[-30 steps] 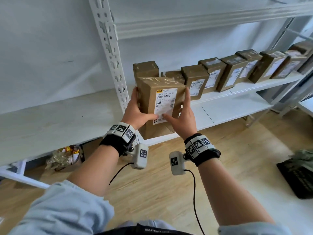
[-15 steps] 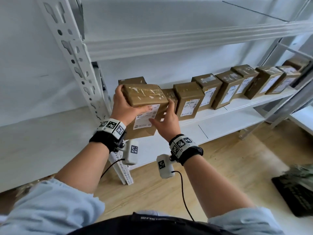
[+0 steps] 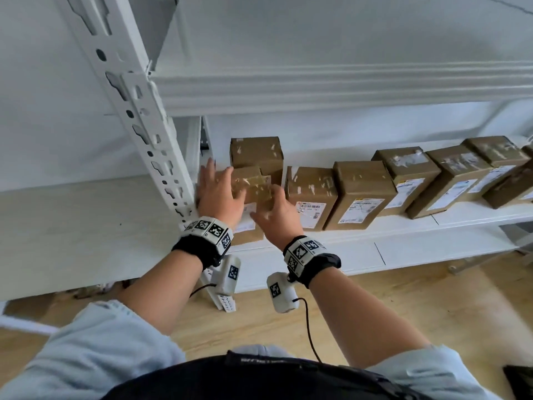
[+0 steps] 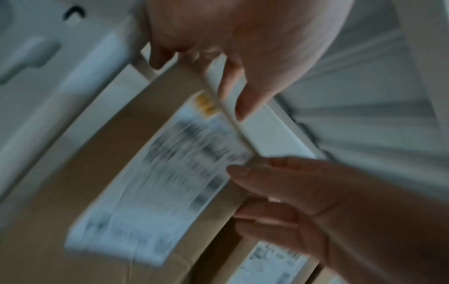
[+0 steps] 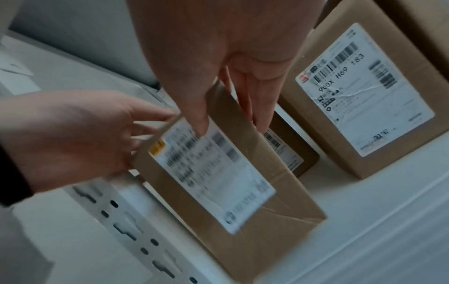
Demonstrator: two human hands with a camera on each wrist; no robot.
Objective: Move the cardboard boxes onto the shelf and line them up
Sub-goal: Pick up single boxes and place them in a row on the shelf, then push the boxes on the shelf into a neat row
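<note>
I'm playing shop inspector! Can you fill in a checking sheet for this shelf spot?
Surface: white shelf, boxes standing on it.
Job's things: front box by the post, another box behind it; row of boxes to its right.
Clutter: dark thing on floor, unclear.
Grippers: left hand flat on front box; right hand pinches its right edge.
Cables: black cable hangs from each wrist.
Surroundings: white post, wooden floor.

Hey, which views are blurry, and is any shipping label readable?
Head view: left hand, right hand and the cardboard box between them are motion-smeared; the shelved row is sharp. Left wrist view: dim, its label streaked unreadable. Right wrist view: the neighbouring box's label is crisp.
</note>
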